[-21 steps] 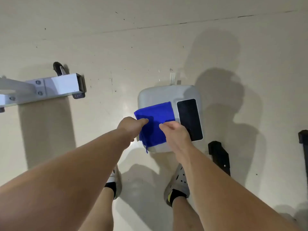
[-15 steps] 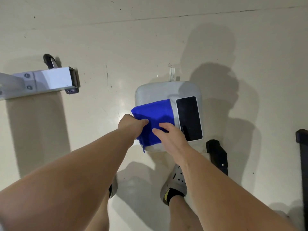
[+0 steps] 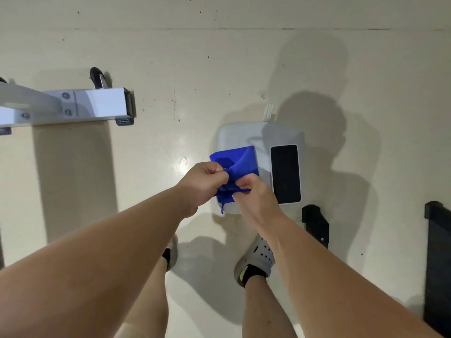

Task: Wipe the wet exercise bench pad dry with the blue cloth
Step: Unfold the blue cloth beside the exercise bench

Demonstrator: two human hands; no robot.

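A person looks straight down at their own two bare arms reaching forward over a pale floor (image 3: 170,57). Both hands meet at a blue cloth (image 3: 240,158). The left hand (image 3: 203,182) is closed, pinching a gathered fold of the cloth between thumb and fingers. The right hand (image 3: 253,195) is likewise closed on the cloth's near edge, its fingers curled around the bunched fabric. The hands sit almost touching, with the cloth crumpled between them.

The far half of the cloth lies spread flat on a light grey bench pad (image 3: 238,134), covering its left middle part, and a corner hangs over the pad's near edge. A dark rectangular phone (image 3: 285,174) rests on the right side of the pad, just beside the cloth and the right hand.

The step appears to be gathering the cloth into a wad for wiping. To do it well, the person would likely bundle it into a firm palm-sized pad, press it flat, and sweep in overlapping strokes, steering around or lifting the phone. Whether the pad is wet cannot be told.

A white metal frame (image 3: 102,103) stands well apart to the left.
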